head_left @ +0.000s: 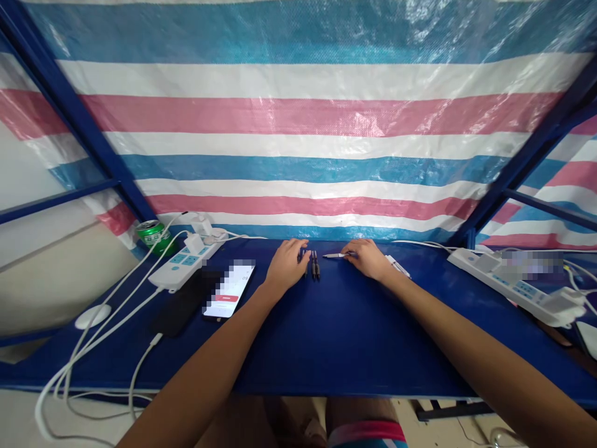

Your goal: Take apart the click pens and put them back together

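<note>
My left hand (288,262) rests on the blue tabletop (326,336), its fingers apart, beside a short row of dark pens (316,267). The fingertips reach over the leftmost pen of the row and partly hide it; whether they touch it is hard to tell. My right hand (366,258) is closed on a white pen (332,256), which lies nearly level with its tip pointing left toward the dark pens. Just right of that wrist, several white pens (398,266) lie slanted on the table, partly covered by the forearm.
At left are a lit phone (237,283), a black power bank or phone (175,311) on a cable, a power strip (184,264) and a green can (153,233). Another power strip (513,283) with chargers sits at right. Striped sheeting (317,143) hangs behind, between blue posts.
</note>
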